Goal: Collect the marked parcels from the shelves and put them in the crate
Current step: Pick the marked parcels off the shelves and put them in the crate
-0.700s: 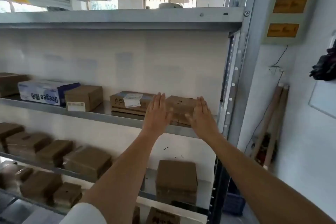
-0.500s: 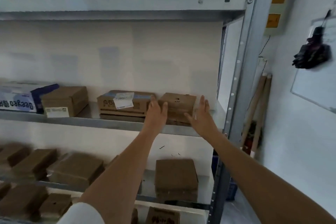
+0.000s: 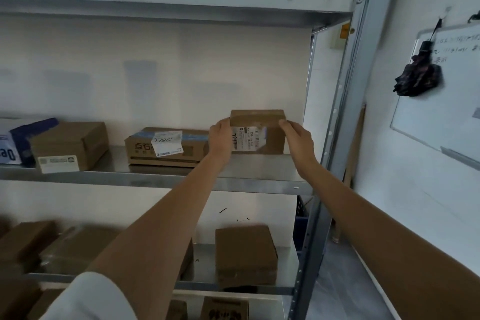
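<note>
A small brown cardboard parcel [image 3: 259,122] stands tipped up on its edge at the right end of the middle shelf [image 3: 259,184], its white shipping label facing me. My left hand [image 3: 220,138] grips its left side and my right hand [image 3: 296,138] grips its right side, fingers curled round the edges. To its left lies a flat brown parcel [image 3: 140,148] with blue tape and a white label marked 1786. No crate shows in this view.
Further left on the same shelf sit a brown box [image 3: 70,143] with a white label and a blue-and-white carton [image 3: 15,143]. Several brown parcels fill the lower shelves [image 3: 245,254]. A steel upright [image 3: 345,112] bounds the right side; a whiteboard [image 3: 446,101] hangs on the wall.
Both hands went from open and reaching to gripping the small parcel. The parcel has been tipped up from lying flat, so its label now faces me. The camera moved closer.
</note>
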The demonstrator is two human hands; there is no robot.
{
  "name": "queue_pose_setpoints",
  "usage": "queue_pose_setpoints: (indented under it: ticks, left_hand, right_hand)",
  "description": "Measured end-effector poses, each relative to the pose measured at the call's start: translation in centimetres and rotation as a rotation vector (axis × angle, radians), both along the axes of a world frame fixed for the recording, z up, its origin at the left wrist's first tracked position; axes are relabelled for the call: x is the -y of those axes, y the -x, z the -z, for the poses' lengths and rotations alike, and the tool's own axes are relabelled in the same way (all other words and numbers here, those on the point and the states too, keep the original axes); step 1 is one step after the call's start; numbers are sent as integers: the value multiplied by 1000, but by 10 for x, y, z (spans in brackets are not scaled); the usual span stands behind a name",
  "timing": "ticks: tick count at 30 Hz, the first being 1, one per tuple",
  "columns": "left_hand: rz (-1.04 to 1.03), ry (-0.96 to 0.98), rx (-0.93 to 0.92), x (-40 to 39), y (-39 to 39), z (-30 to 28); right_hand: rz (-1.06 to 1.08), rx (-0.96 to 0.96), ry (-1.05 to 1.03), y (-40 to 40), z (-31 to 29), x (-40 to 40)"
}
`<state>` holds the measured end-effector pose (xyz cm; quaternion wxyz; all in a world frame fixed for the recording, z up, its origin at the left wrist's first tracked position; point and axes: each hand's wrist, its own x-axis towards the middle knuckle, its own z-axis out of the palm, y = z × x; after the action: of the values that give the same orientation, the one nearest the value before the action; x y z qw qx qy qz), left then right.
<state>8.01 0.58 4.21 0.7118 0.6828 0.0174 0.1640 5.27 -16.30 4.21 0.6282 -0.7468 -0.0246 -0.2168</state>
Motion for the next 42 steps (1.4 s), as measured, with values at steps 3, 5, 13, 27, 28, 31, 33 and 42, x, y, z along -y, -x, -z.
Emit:
queue_pose_setpoints:
  ticks: [3, 5, 13, 27, 28, 31, 33, 42]
  left_hand:
    - [30, 51, -27, 6, 0, -6]
    - [30, 58, 1, 8, 1, -6]
    - [110, 84, -13, 4, 11, -15]
    - [379, 50, -54, -1, 25, -10]
    - [371, 67, -40, 1, 24, -9]
    - [271, 101, -45, 7, 21, -6]
    - [127, 109, -96, 11, 17, -2]
    - [24, -310, -98, 25, -3, 26]
  right_hand:
    - [-31, 18, 23, -2, -2, -3]
    - [-25, 20, 66, -5, -1, -3]
    - [82, 0, -85, -10, -5, 2]
    - [88, -176, -475, -30, -8, -9]
    - [69, -204, -489, -30, -9, -10]
    - [122, -222, -400, -26, -6, -17]
    - [219, -218, -289, -23, 2, -21]
    - [220, -228, -34, -23, 39, -16]
